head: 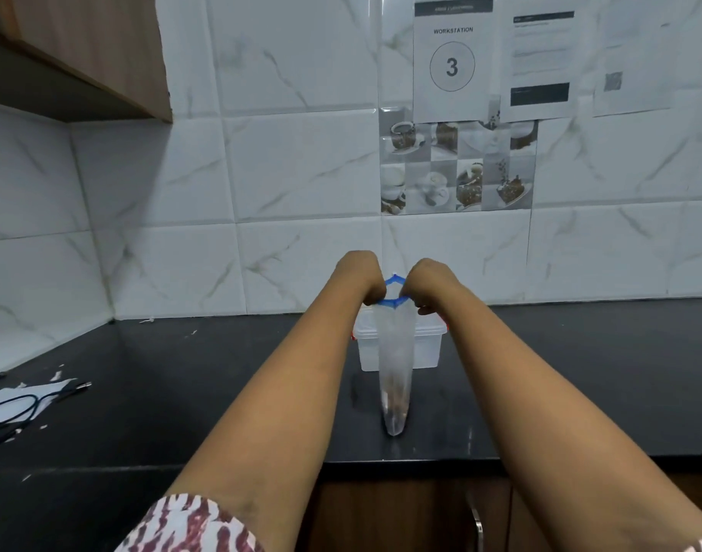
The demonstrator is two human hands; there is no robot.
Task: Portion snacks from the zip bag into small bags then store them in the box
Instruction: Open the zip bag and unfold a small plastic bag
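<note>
Both hands [393,286] grip the hanging zip bag's [395,372] blue mouth.

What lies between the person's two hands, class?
In the head view, the blue zip rim of the zip bag, pulled open, spans between left hand and right hand.

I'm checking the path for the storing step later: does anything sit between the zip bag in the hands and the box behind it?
Nothing visible does. The left hand and right hand grip the zip bag by its blue top, and it hangs directly in front of the clear box. The box's lid appears to be on.
</note>
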